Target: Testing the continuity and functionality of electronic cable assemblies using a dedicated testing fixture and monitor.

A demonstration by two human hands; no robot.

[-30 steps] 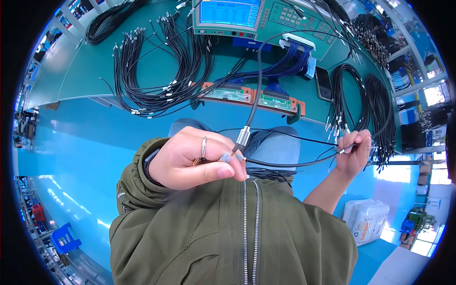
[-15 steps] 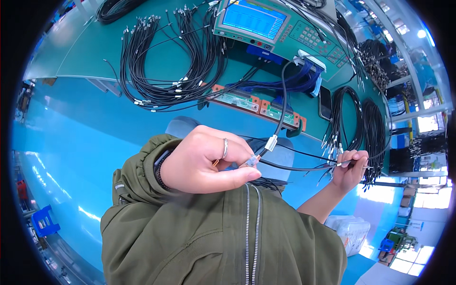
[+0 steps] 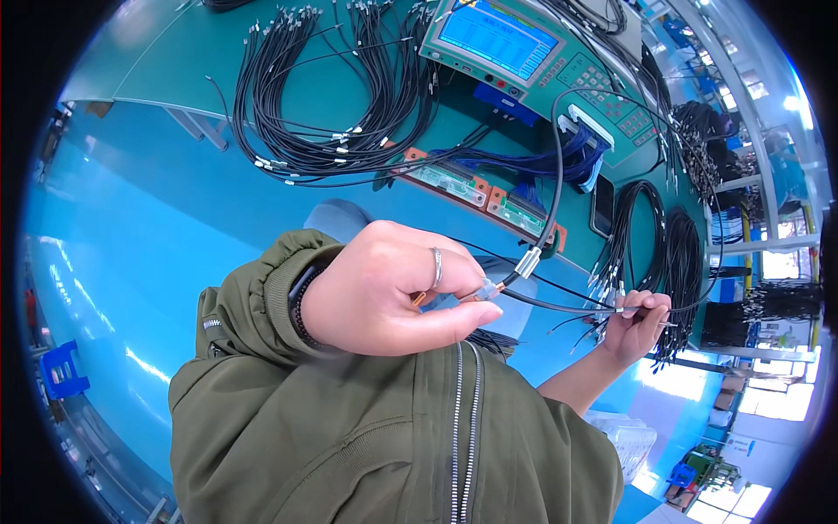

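Note:
My left hand is closed, thumb and forefinger pinching a small clear plastic connector. A bit of orange shows inside its curled fingers; what that belongs to is hidden. Two black cable runs meet at the connector, one rising past a white label tag and the other crossing to the right. On the right, my right hand grips the black cable between thumb and fingers. A thin tip pokes out beyond that hand. From the tag the cable arcs up over the bench and curves down at the right.
Beyond my hands a green bench carries a tester with a blue screen, a connector fixture and a phone. Bundles of black cables lie left and right. A blue bin sits far left.
The whole view has shifted, so the bench sits lower and further right. Both hands keep their grips; they are slightly closer together in the picture.

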